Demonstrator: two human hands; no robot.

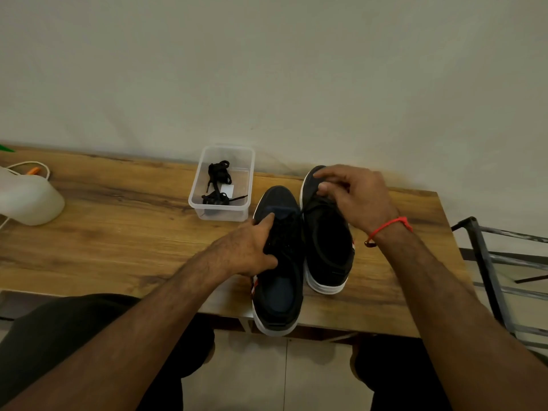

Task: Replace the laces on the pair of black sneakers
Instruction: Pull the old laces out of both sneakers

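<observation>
Nearest, the left hand (252,247) grips the laced left sneaker (278,262) at the counter (118,232) edge, while at one o'clock the right hand (353,197) pinches the right sneaker (326,241) toe; steady both shoes before unlacing, spare laces (219,185) waiting in the tub (195,185) at eleven.

We are finding no text, brand name, number or sign that can be read. We are seeing a small white label (227,189) lying in the clear plastic container (198,185), but nothing is showing on it at this size. The red and white stripes on the sneakers (281,286) are carrying no lettering that we can make out.
</observation>
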